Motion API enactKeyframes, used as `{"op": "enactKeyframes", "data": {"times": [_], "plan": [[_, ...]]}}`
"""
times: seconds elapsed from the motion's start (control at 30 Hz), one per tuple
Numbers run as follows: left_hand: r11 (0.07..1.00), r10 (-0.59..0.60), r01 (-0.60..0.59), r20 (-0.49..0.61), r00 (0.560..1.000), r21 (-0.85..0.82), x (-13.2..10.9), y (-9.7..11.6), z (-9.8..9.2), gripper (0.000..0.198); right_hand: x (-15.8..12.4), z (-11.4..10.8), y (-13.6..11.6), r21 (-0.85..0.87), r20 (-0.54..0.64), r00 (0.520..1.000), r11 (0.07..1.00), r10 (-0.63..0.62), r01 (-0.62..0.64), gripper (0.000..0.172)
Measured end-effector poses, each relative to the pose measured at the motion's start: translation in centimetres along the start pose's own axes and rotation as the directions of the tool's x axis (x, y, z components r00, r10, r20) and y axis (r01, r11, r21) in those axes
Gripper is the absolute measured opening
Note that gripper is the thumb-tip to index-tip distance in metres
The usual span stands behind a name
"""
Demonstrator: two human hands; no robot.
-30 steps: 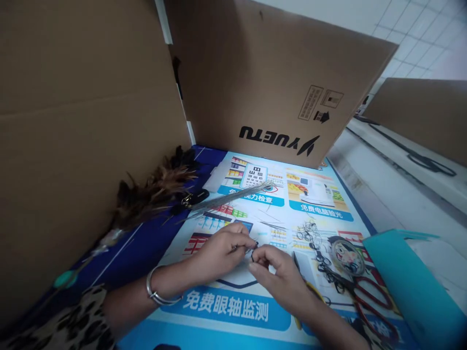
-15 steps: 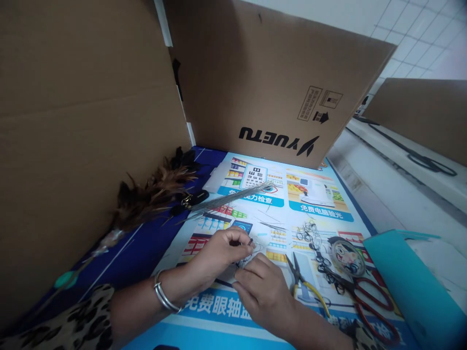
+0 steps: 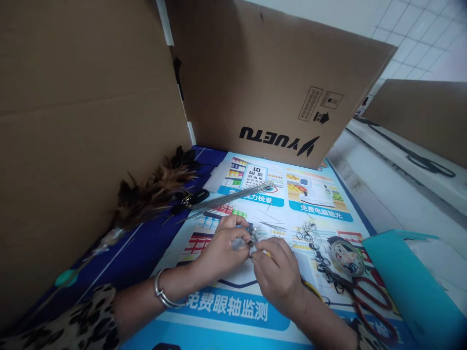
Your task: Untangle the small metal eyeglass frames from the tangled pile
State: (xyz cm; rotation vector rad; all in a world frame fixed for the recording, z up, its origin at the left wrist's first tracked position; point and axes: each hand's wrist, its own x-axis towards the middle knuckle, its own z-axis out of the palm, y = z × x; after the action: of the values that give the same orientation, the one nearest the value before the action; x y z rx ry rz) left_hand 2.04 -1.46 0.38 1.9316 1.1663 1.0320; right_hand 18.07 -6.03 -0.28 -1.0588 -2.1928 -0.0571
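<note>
My left hand (image 3: 222,248) and my right hand (image 3: 277,272) meet over a printed poster (image 3: 233,306) on the table. Both pinch a small piece of thin wire with dark bits (image 3: 252,236) between the fingertips. It is too small to name exactly. A silver bangle (image 3: 163,294) circles my left wrist. Yellow-handled pliers (image 3: 314,290) lie partly hidden under my right hand.
A bundle of straight wires (image 3: 233,194) and a feather duster (image 3: 153,194) lie to the left. Small rings (image 3: 310,233), a round badge (image 3: 348,256) and red scissors (image 3: 372,304) lie to the right. Cardboard panels (image 3: 273,73) wall the back and left. A teal box (image 3: 412,282) stands at right.
My right hand moved up and right off the poster to meet my left fingertips again. The pliers it had uncovered are mostly hidden again.
</note>
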Motion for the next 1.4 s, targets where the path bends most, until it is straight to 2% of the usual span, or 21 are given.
{"op": "enactKeyframes", "data": {"times": [0.07,0.17,0.23,0.47,0.63,0.7,0.87,0.93,1.07,1.13,1.2,1.3,1.4], "plan": [[1.0,-0.016,0.017,0.035,0.999,-0.017,0.1,0.0,-0.1,0.012,0.1,0.0,0.1,-0.011,-0.014,1.0,1.0,0.006,-0.006,0.015],[0.987,-0.095,0.115,0.169,0.981,-0.113,0.1,-0.1,-0.2,0.013,0.3,0.0,0.3,-0.009,-0.022,1.0,1.0,0.0,0.0,0.014],[0.976,-0.13,0.162,0.214,0.968,-0.143,0.1,-0.1,-0.2,0.015,0.3,0.0,0.5,-0.003,-0.017,1.0,1.0,-0.009,0.009,0.015],[0.995,-0.032,0.047,0.175,0.984,-0.084,-0.2,0.4,-0.6,0.016,0.1,0.3,1.0,0.041,-0.021,0.999,0.999,0.034,-0.033,0.015],[0.994,0.09,-0.08,0.136,0.987,-0.081,-0.4,0.2,-0.6,0.016,0.1,0.5,1.0,0.076,-0.052,0.995,0.993,0.09,-0.086,0.012],[0.992,0.096,-0.084,0.128,0.987,-0.096,-0.4,-0.1,-0.4,0.017,0.1,0.6,0.9,0.101,-0.065,0.991,0.988,0.121,-0.114,0.011],[0.986,0.032,-0.01,0.134,0.991,-0.165,-0.7,-0.5,0.3,0.015,0.3,0.4,0.5,0.184,-0.083,0.974,0.964,0.209,-0.191,0.011],[0.986,0.042,-0.024,0.106,0.994,-0.163,-0.8,-0.6,0.5,0.016,0.4,0.4,0.3,0.252,-0.06,0.944,0.92,0.325,-0.301,0.009],[0.984,0.156,-0.153,0.029,0.987,-0.095,-0.9,-1.0,0.9,0.015,0.7,0.3,-0.3,0.438,0.06,0.813,0.716,0.58,-0.543,0.004],[0.973,0.224,-0.222,0.022,0.974,-0.067,-0.9,-1.2,0.9,0.014,0.9,0.2,-0.4,0.524,0.146,0.762,0.603,0.631,-0.601,0.004],[0.963,0.265,-0.264,0.029,0.964,-0.046,-0.9,-1.4,0.9,0.013,1.1,0.1,-0.3,0.556,0.195,0.74,0.549,0.643,-0.624,0.004],[0.955,0.298,-0.297,0.038,0.954,-0.031,-0.8,-1.8,0.7,0.013,1.2,0.0,-0.1,0.51,0.171,0.763,0.607,0.623,-0.61,0.004],[0.944,0.328,-0.326,0.042,0.944,-0.051,-0.7,-2.0,0.5,0.014,1.2,-0.1,0.4,0.472,0.114,0.813,0.689,0.57,-0.55,0.006]]}}
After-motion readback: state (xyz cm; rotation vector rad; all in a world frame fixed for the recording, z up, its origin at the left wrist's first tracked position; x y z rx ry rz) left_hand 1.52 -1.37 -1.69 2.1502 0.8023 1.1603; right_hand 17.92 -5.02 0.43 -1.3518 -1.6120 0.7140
